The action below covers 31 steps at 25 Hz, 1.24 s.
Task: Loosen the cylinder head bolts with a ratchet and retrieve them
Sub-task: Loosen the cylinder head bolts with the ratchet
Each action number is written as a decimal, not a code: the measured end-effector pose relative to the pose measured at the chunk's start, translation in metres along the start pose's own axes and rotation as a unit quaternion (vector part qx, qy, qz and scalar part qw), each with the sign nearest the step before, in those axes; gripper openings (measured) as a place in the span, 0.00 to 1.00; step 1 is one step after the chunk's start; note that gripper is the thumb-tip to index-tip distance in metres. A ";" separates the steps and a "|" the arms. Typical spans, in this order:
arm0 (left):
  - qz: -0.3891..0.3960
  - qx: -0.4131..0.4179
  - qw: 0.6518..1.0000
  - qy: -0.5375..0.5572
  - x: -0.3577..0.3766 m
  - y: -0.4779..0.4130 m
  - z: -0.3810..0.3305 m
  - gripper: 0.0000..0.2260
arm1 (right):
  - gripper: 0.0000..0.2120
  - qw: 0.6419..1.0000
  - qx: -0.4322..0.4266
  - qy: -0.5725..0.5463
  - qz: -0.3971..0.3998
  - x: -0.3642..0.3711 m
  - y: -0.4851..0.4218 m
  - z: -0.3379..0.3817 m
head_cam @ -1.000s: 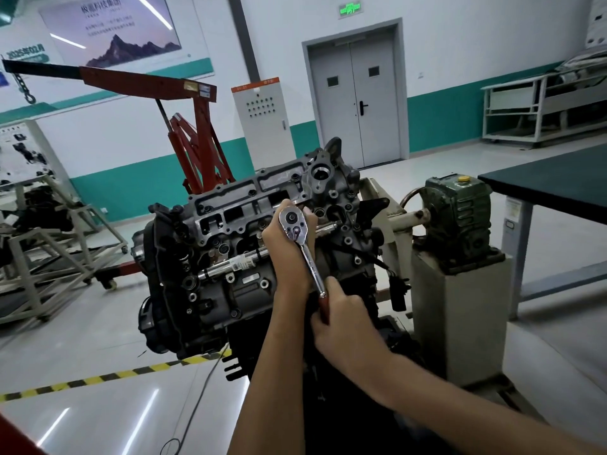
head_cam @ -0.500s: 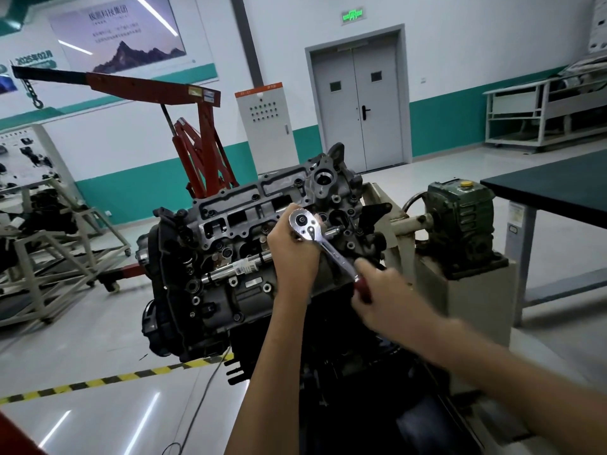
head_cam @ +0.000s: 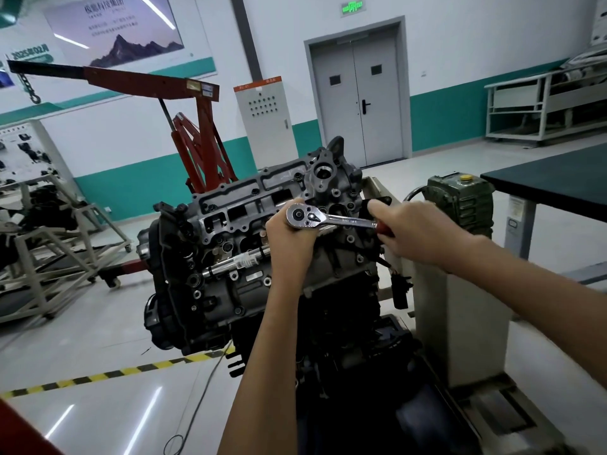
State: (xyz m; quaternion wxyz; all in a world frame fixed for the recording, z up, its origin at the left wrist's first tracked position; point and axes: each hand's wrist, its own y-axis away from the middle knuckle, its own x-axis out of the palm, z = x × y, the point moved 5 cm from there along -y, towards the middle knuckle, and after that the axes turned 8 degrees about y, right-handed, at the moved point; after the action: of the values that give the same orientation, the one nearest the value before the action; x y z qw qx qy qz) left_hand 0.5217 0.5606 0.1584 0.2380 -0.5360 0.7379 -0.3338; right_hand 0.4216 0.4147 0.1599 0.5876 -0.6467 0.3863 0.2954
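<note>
A dark grey cylinder head (head_cam: 249,205) tops an engine mounted on a stand in the middle of the view. A chrome ratchet (head_cam: 328,218) with a dark red handle lies nearly level over the head, its round end at the left. My left hand (head_cam: 289,238) grips under the ratchet's head and hides the socket and the bolt beneath it. My right hand (head_cam: 414,231) grips the red handle at the right. Several small bolts and holes show on the head's face.
A grey-green gearbox (head_cam: 460,198) sits on the stand's column (head_cam: 460,323) just right of my right hand. A dark worktable (head_cam: 551,185) stands at the far right, a red engine crane (head_cam: 197,133) behind the engine, metal frames (head_cam: 49,251) at left. Yellow-black tape (head_cam: 115,372) crosses the floor.
My right hand has swung the ratchet handle counter-clockwise, from pointing down toward me to nearly level at the right. My left hand stayed on the ratchet's head.
</note>
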 end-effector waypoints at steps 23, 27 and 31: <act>-0.050 0.027 0.998 -0.036 -0.001 0.004 0.003 0.18 | 0.09 0.983 0.126 -0.134 -0.019 0.033 0.036 0.045; -0.090 0.034 0.995 0.000 0.005 0.009 -0.001 0.18 | 0.08 0.889 0.211 -0.405 -0.021 0.058 0.047 0.119; -0.070 -0.036 0.995 0.056 0.001 0.004 0.009 0.20 | 0.08 0.941 0.139 -0.308 0.013 0.041 0.044 0.081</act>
State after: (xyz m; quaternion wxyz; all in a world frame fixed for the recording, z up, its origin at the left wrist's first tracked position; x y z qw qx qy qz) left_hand 0.5251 0.5579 0.1490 0.1528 -0.5749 0.7223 -0.3528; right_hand 0.4115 0.4882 0.0914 0.7578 -0.4316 0.2320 0.4309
